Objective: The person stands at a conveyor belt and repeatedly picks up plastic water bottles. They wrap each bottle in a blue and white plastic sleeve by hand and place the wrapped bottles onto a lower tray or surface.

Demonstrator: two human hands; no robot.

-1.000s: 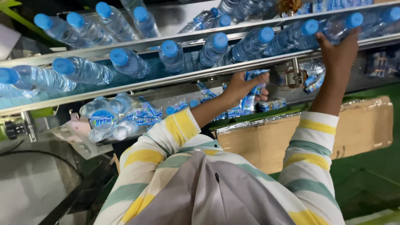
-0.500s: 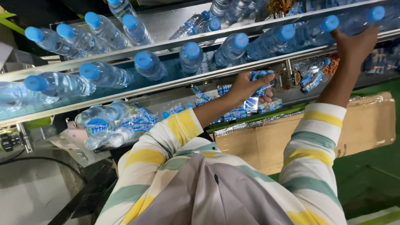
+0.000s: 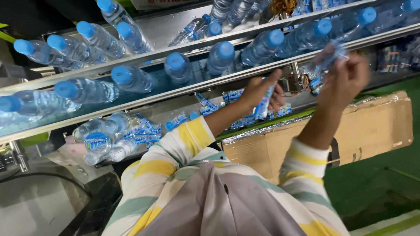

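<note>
My left hand (image 3: 256, 92) is closed around a bunch of blue-and-white label sleeves (image 3: 264, 104), just below the metal conveyor rail (image 3: 175, 89). My right hand (image 3: 345, 78) is raised beside it and pinches a single clear blue-printed label sleeve (image 3: 327, 56), which is blurred, just under the rail. Clear water bottles with blue caps (image 3: 131, 78) lie in a row on the conveyor above both hands. One bottle (image 3: 306, 37) is nearest to my right hand.
A second row of capped bottles (image 3: 105, 41) runs on the far track. Loose bottles (image 3: 98, 140) and scattered label sleeves (image 3: 146, 131) lie under the rail at left. A brown cardboard box (image 3: 372, 126) sits below my arms, on a green floor (image 3: 376, 188).
My right hand has dropped from a bottle's cap on the conveyor to just below the rail, with a label sleeve in its fingers. The bottles have shifted along the line. My left hand has stayed put.
</note>
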